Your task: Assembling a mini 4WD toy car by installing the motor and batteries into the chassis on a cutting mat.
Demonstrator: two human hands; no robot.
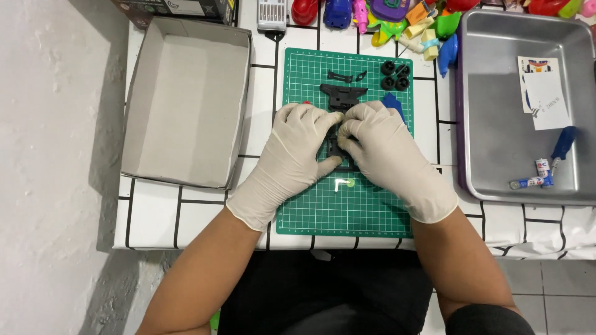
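Pinching black plastic part (336, 147): left hand (292, 155), right hand (385, 152), fingers closed.

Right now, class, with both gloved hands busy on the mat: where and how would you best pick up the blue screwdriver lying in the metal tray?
Probably by its thick blue handle, coming from above. The screwdriver lies flat on the tray floor, handle towards the top, thin shaft pointing down at the small tubes. The handle has bare floor either side for fingers; the shaft end is crowded.
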